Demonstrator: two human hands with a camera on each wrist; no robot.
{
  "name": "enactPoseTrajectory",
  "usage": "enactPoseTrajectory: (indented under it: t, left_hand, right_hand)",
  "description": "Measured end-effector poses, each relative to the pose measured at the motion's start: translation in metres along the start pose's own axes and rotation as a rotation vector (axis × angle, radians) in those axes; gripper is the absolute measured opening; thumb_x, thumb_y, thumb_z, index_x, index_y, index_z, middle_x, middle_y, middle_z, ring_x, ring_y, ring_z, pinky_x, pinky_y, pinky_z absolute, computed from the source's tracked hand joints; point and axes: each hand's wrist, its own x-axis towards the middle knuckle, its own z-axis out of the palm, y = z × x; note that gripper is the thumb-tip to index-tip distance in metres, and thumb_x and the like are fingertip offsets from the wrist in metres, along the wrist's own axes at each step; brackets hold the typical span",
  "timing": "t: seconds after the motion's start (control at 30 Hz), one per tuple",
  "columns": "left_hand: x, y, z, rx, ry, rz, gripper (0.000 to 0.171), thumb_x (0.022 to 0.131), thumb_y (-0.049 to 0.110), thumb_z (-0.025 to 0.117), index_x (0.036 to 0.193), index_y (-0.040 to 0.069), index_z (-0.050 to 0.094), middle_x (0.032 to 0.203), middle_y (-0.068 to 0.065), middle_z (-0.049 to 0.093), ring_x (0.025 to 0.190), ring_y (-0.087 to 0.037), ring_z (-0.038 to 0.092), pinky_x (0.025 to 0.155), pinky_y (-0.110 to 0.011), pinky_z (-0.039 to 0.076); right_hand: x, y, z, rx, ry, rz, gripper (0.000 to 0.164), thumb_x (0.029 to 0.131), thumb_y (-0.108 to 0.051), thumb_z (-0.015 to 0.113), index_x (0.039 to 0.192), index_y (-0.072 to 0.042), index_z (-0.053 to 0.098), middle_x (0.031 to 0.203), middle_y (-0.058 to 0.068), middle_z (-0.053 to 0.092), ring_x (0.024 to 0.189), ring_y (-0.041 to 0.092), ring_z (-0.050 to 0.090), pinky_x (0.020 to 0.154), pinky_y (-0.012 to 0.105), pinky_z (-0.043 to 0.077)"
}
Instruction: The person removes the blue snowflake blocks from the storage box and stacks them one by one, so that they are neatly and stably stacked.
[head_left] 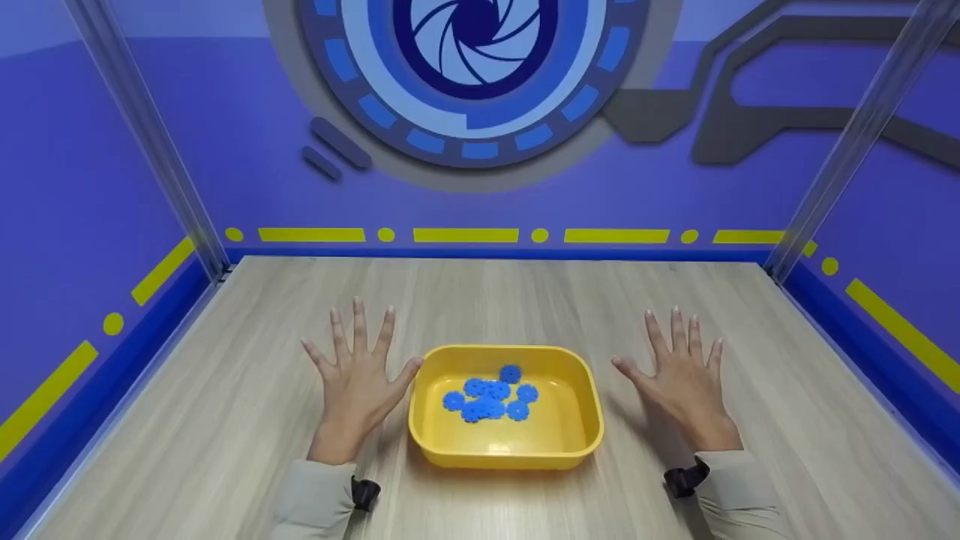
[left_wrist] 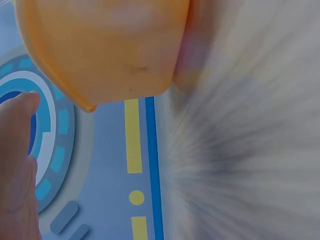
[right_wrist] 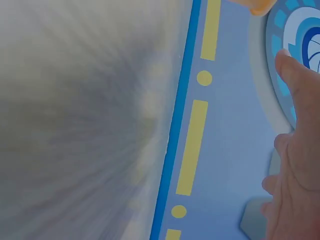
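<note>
A yellow plastic basin [head_left: 506,461] stands on the table between the two hands. Inside it lie several small blue discs with notched rims [head_left: 517,409], some overlapping left of its middle. To the basin's left is my left hand [head_left: 358,386], fingers spread and straight; in the head view its thumb tip overlaps the basin's left rim, and contact cannot be told. My right hand [head_left: 682,386] is spread wide on the basin's right, apart from it and holding nothing. The left wrist view has the basin's outer wall [left_wrist: 115,55] above and part of the left hand [left_wrist: 17,165] at the left edge.
The wood-grain table [head_left: 510,300] runs back to a blue printed wall [head_left: 225,150] with yellow dashes. Side walls rise left and right, with metal posts [head_left: 150,127] at the rear corners. Dark bands with small black devices [head_left: 366,493] sit on both wrists.
</note>
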Motion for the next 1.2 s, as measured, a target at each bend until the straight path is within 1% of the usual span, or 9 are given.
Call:
enactPoseTrajectory:
  t: [0.17, 0.27, 0.43, 0.63, 0.77, 0.9, 1.07, 1.13, 1.2]
  left_hand:
    - [0.001, 0.003, -0.003, -0.043, -0.014, 0.014, 0.077, 0.090, 0.066, 0.041, 0.153, 0.026, 0.024, 0.162, -0.016, 0.002, 0.146, -0.047, -0.004, 0.105, -0.079, -0.009]
    - [0.002, 0.004, -0.005, -0.079, -0.027, 0.013, 0.075, 0.092, 0.063, 0.043, 0.153, 0.024, 0.025, 0.162, -0.017, 0.006, 0.147, -0.045, -0.003, 0.108, -0.077, -0.005]
    - [0.000, 0.004, -0.011, -0.237, -0.061, -0.023, 0.070, 0.096, 0.052, 0.046, 0.153, 0.016, 0.026, 0.161, -0.017, 0.011, 0.148, -0.039, 0.005, 0.116, -0.067, -0.002]
    - [-0.007, 0.000, -0.009, -0.573, -0.082, -0.082, 0.063, 0.100, 0.040, 0.044, 0.151, 0.007, 0.028, 0.159, -0.015, 0.021, 0.148, -0.032, 0.016, 0.122, -0.054, 0.007]
    - [-0.010, -0.001, -0.001, -0.818, -0.134, -0.155, 0.059, 0.101, 0.035, 0.044, 0.151, 0.007, 0.029, 0.158, -0.014, 0.025, 0.147, -0.034, 0.019, 0.121, -0.051, 0.014]
    - [-0.014, 0.000, 0.009, -1.094, -0.189, -0.236, 0.057, 0.101, 0.030, 0.044, 0.150, 0.005, 0.030, 0.157, -0.013, 0.029, 0.146, -0.030, 0.023, 0.120, -0.046, 0.021]
    - [-0.022, 0.000, 0.021, -1.460, -0.277, -0.309, 0.059, 0.100, 0.028, 0.046, 0.150, 0.001, 0.028, 0.157, -0.013, 0.029, 0.147, -0.025, 0.023, 0.122, -0.039, 0.019]
    - [-0.025, 0.000, 0.025, -1.566, -0.318, -0.312, 0.060, 0.100, 0.026, 0.045, 0.150, -0.001, 0.025, 0.157, -0.014, 0.027, 0.147, -0.026, 0.021, 0.122, -0.038, 0.017]
    - [-0.027, -0.001, 0.029, -1.632, -0.345, -0.307, 0.060, 0.100, 0.021, 0.045, 0.150, -0.003, 0.024, 0.157, -0.016, 0.026, 0.147, -0.027, 0.021, 0.122, -0.038, 0.016]
  right_hand:
    - [0.003, -0.001, -0.007, 0.083, -0.074, 0.038, 0.091, 0.089, -0.068, 0.043, 0.156, -0.014, 0.012, 0.159, 0.026, 0.006, 0.145, 0.049, 0.003, 0.113, 0.071, -0.001]
    - [0.006, -0.003, -0.012, 0.147, -0.087, 0.035, 0.086, 0.093, -0.063, 0.041, 0.155, -0.009, 0.016, 0.158, 0.027, 0.010, 0.144, 0.048, 0.009, 0.114, 0.069, 0.007]
    - [0.014, -0.011, -0.021, 0.277, -0.071, 0.020, 0.076, 0.096, -0.058, 0.039, 0.152, -0.006, 0.027, 0.155, 0.024, 0.026, 0.141, 0.045, 0.025, 0.113, 0.065, 0.022]
    - [0.022, -0.024, -0.029, 0.415, -0.099, -0.032, 0.064, 0.097, -0.050, 0.046, 0.142, -0.004, 0.044, 0.142, 0.022, 0.048, 0.127, 0.042, 0.047, 0.104, 0.059, 0.041]
    - [0.032, -0.034, -0.035, 0.460, -0.161, -0.111, 0.051, 0.097, -0.038, 0.053, 0.134, -0.002, 0.054, 0.129, 0.021, 0.060, 0.118, 0.039, 0.056, 0.100, 0.055, 0.047]
    - [0.041, -0.045, -0.039, 0.477, -0.269, -0.194, 0.045, 0.095, -0.032, 0.058, 0.128, -0.002, 0.059, 0.124, 0.018, 0.064, 0.114, 0.034, 0.060, 0.099, 0.050, 0.050]
    - [0.049, -0.058, -0.039, 0.448, -0.445, -0.308, 0.040, 0.093, -0.028, 0.062, 0.124, -0.003, 0.063, 0.121, 0.016, 0.066, 0.109, 0.030, 0.063, 0.094, 0.044, 0.054]
    - [0.051, -0.063, -0.038, 0.434, -0.522, -0.356, 0.039, 0.092, -0.027, 0.063, 0.122, -0.003, 0.064, 0.119, 0.016, 0.066, 0.108, 0.029, 0.064, 0.092, 0.042, 0.056]
    - [0.053, -0.070, -0.037, 0.416, -0.594, -0.401, 0.037, 0.091, -0.024, 0.065, 0.121, -0.002, 0.065, 0.118, 0.016, 0.067, 0.106, 0.029, 0.065, 0.089, 0.040, 0.057]
